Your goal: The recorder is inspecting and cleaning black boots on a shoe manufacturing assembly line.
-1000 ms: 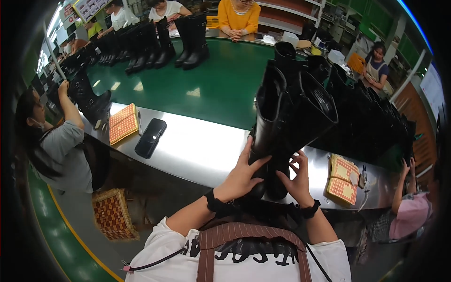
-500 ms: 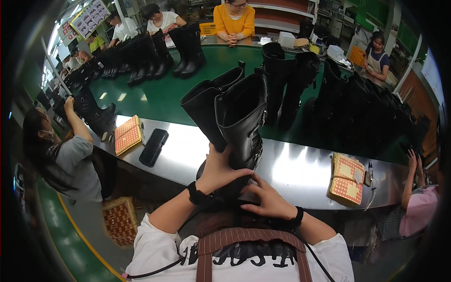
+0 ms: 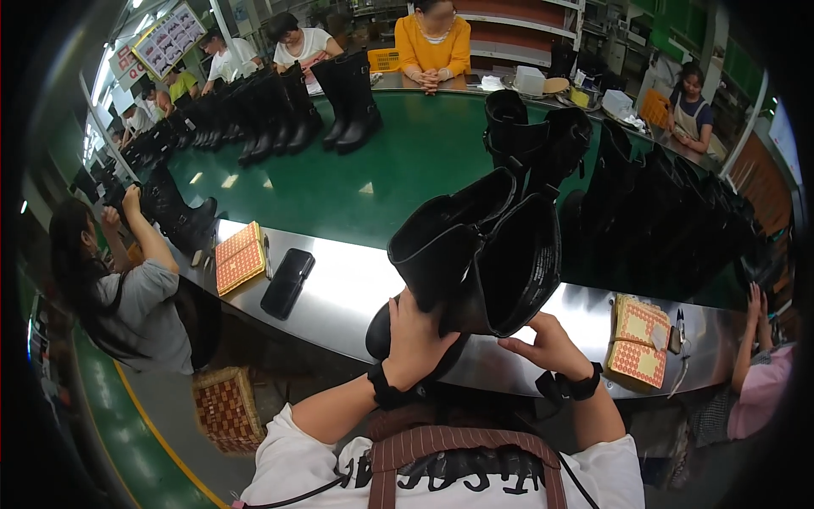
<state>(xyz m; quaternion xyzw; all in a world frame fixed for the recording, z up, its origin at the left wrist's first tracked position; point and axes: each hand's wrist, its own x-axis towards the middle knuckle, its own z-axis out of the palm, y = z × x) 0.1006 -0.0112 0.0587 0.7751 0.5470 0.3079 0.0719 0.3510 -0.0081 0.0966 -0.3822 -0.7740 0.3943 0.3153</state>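
Green worktop (image 3: 339,208), steel edge (image 3: 348,276). Left hand (image 3: 417,339) grips black boots (image 3: 449,267), shafts just ahead of it; right hand (image 3: 553,346) beside them, can't tell if grasping. Phone (image 3: 287,284) left of left hand, patterned pad (image 3: 638,348) right of right.

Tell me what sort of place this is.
Likely a footwear factory or workshop: rows of black boots line a long green worktop, people are stationed around it, and the left hand holds another tall pair.
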